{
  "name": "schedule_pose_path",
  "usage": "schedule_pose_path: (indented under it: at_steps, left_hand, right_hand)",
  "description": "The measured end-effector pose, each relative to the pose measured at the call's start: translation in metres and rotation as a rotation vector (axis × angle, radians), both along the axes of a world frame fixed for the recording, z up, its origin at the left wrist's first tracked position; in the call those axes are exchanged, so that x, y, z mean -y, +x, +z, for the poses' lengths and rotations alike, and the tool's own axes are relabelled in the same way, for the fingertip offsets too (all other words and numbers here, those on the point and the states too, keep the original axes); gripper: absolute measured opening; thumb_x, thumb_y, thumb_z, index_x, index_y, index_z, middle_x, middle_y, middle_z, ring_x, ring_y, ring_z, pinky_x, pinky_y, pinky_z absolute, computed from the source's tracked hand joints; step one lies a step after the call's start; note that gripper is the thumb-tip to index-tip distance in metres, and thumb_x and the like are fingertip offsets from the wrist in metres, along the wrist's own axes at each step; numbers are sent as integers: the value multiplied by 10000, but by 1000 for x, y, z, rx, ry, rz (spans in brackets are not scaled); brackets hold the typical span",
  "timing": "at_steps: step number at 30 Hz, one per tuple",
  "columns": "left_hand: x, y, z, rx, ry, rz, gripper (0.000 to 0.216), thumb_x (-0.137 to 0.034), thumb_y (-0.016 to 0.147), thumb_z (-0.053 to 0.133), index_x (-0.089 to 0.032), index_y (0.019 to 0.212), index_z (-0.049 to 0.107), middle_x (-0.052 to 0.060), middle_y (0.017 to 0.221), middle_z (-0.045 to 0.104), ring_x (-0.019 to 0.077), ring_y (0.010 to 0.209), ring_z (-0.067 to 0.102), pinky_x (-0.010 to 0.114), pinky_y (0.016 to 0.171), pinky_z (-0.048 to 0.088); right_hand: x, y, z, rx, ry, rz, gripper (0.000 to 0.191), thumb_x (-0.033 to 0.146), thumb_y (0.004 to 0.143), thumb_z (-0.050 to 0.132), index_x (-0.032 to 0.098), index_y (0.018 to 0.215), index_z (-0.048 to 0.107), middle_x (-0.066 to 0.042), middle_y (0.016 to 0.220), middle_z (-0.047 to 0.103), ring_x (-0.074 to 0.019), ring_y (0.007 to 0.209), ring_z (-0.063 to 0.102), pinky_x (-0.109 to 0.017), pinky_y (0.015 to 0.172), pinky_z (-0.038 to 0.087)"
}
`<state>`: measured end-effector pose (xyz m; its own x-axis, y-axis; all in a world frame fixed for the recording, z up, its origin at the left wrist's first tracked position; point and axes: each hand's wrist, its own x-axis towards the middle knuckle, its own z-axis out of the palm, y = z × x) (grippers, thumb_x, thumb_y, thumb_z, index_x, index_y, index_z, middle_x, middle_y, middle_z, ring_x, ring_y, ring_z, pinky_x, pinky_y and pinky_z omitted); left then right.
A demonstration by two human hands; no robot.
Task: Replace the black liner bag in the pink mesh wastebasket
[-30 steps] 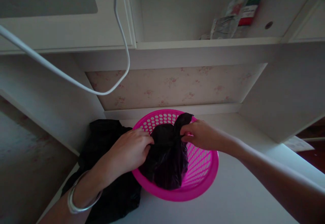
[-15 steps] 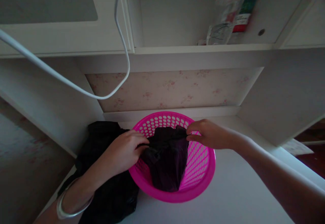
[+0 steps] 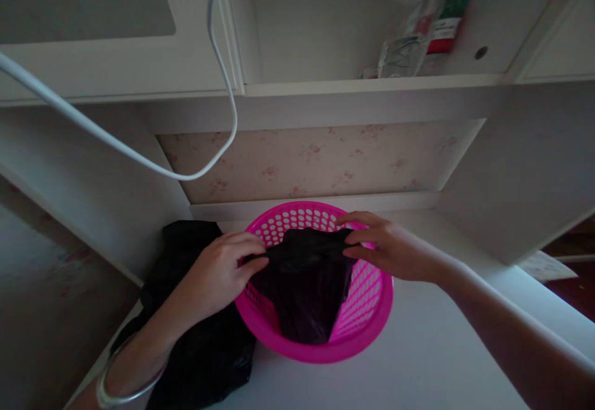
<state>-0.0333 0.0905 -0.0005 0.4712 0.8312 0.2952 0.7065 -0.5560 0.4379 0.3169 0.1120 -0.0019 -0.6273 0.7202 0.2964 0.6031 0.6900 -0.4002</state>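
Observation:
A black plastic bag [image 3: 309, 292] hangs inside a pink perforated basket [image 3: 320, 354], its top edge stretched between my two hands. My left hand [image 3: 232, 267] pinches the bag's left corner over the basket's left rim. On the opposite side, my right hand [image 3: 379, 243] grips the right corner between thumb and fingers, with the index finger lifted somewhat apart. Part of the basket's inside is hidden behind the bag. A second black bag [image 3: 204, 360] lies crumpled to the left of the basket, partly under my left forearm.
The basket stands on a white surface [image 3: 418, 348] against a floral wall panel [image 3: 297, 162]. Overhead, a cabinet shelf [image 3: 325, 88] holds a clear container [image 3: 404, 51] and a red-and-green bottle [image 3: 449, 23]. A white cable [image 3: 186, 176] loops down at the upper left.
My hands have spread slightly apart, drawing the bag's top edge wider and straighter. The right hand's fingers have opened out a little. The basket has barely shifted.

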Motion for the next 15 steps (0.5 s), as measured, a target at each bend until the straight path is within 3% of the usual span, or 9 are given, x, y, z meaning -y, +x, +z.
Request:
schedule_pose_path:
  at_steps: [3,5,8,10,11,13,15]
  left_hand:
    - [-3,-40,-3,124,-95,117,192,-404,954,671,-253,951,790,56,1113,798,264,1064,735,415,986,567]
    - [1,-53,-4,238,-211,152,245,-458,944,683,-251,1042,770,73,1152,794,273,1094,743,414,988,591]
    - [17,-38,3,380,-268,91,477,-477,913,748,-274,1337,670,105,1313,752,288,1197,728,403,994,611]
    - [28,-12,11,334,-167,32,657,-448,850,830,-329,1456,606,92,1406,710,296,1256,700,415,1032,598]
    - [33,1,15,282,-95,1,621,-404,847,838,-356,1432,636,68,1382,724,290,1246,703,426,1058,583]
    - [38,17,20,204,11,-50,315,-298,902,764,-367,1210,773,17,1183,799,257,1129,740,432,1069,567]
    - [38,11,20,260,26,-45,162,-244,941,684,-332,975,815,-5,975,818,228,972,764,399,969,606]
  right_hand:
    - [5,35,-11,-149,22,-183,241,395,1028,599,223,1042,767,-153,1333,687,-281,1179,700,-466,1047,555]
    - [13,43,-16,-244,-26,-243,325,456,990,654,241,1226,716,-153,1362,687,-304,1245,677,-498,1091,538]
    - [24,29,-14,-335,-123,-230,698,524,900,763,286,1512,527,-141,1465,648,-320,1349,622,-499,1142,509]
    - [26,10,-6,-359,-132,-240,771,525,878,781,291,1554,494,-117,1328,729,-304,1215,698,-474,1070,558]
    - [25,1,-2,-370,-120,-256,709,515,882,774,284,1514,550,-98,1207,769,-286,1101,733,-451,1007,586]
    - [22,-7,5,-412,-117,-271,437,491,907,740,263,1279,731,-66,1006,785,-249,912,740,-399,882,607]
    - [20,0,6,-548,-155,-266,239,478,899,749,265,994,800,-55,946,777,-243,872,730,-379,831,600]
